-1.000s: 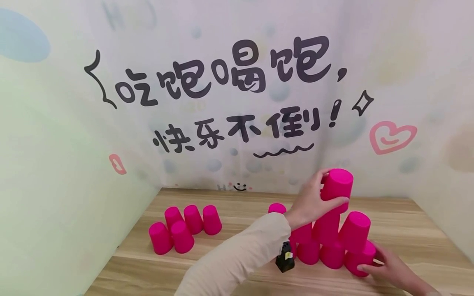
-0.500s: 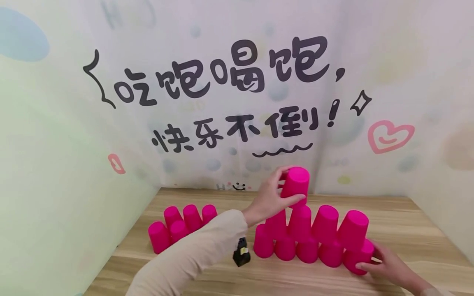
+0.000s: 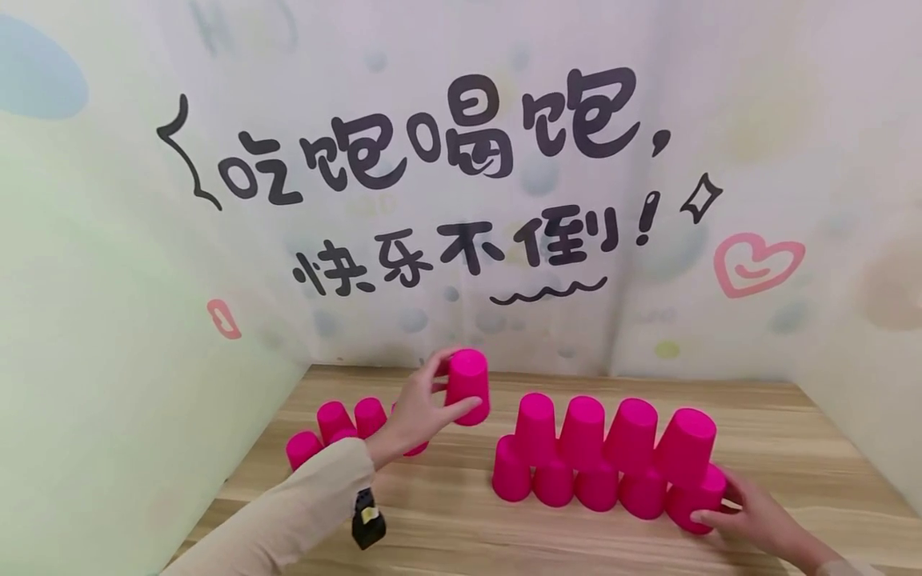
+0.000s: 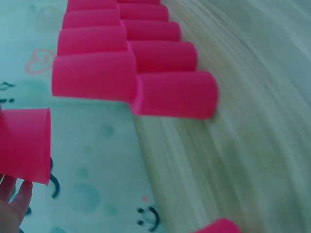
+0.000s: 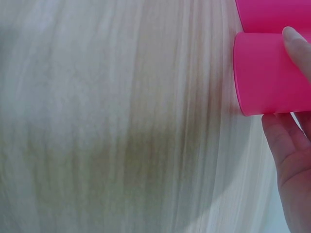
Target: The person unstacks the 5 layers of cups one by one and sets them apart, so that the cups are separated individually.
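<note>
My left hand point(image 3: 418, 408) holds a pink cup point(image 3: 468, 392), upside down and raised above the table, between two groups of cups. In the left wrist view that held cup point(image 4: 24, 145) shows at the left edge with fingertips against it. To the right stands a two-tier wall of upside-down pink cups; the upper row point(image 3: 582, 432) sits across the joints of the lower row point(image 3: 555, 486). My right hand point(image 3: 756, 516) grips the end cup point(image 3: 691, 502) of the lower row, thumb in front. The right wrist view shows thumb and fingers on opposite sides of this cup point(image 5: 267, 77).
At the left, several more upside-down pink cups point(image 3: 334, 420) stand on the wooden table point(image 3: 461, 528), partly hidden behind my left sleeve point(image 3: 302, 500). A black device point(image 3: 369, 524) hangs at the left wrist. A printed backdrop point(image 3: 403, 336) rises behind the table.
My left hand has carried its cup leftward from above the two-tier wall, dropping slightly, to the gap beside it. My right hand stays on the end cup.
</note>
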The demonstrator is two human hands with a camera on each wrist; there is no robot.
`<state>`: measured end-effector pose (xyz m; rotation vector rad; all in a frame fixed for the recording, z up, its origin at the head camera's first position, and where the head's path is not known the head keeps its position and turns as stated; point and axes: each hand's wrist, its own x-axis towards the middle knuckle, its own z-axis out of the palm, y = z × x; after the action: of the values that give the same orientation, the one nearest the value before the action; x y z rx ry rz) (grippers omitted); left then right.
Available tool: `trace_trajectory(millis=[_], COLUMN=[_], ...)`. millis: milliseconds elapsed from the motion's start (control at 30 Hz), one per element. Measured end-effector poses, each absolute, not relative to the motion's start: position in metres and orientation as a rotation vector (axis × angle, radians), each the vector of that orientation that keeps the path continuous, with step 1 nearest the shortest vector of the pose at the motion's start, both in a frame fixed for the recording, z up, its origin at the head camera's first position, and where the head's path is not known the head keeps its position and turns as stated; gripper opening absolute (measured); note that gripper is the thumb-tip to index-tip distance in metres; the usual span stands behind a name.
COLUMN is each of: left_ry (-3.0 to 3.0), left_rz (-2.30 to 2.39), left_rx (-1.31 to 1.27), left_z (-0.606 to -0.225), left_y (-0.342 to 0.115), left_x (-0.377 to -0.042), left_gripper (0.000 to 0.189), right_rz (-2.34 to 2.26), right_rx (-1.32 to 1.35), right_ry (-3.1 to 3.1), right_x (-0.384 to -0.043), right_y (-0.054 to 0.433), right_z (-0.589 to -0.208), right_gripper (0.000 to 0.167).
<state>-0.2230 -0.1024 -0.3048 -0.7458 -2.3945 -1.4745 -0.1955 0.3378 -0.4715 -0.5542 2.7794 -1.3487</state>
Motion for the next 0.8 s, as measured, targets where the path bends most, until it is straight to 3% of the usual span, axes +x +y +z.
trace_trajectory(millis=[433, 800], left_ry=[-2.46, -2.432], left_rz=[-1.533, -1.503], left_rx=[-0.379, -0.244], left_z=[-0.415, -0.454], left_y=[-0.169, -0.185], left_x=[-0.237, -0.237], left_gripper=[0.065, 0.06], right_rz=[-1.317, -1.34], right_rx=[-0.515, -0.552], right_ry=[2.808, 2.803], right_x=[-0.195, -0.194], right_y=[0.336, 0.336], right_z=[-0.47, -0.471], right_gripper=[0.061, 0.058])
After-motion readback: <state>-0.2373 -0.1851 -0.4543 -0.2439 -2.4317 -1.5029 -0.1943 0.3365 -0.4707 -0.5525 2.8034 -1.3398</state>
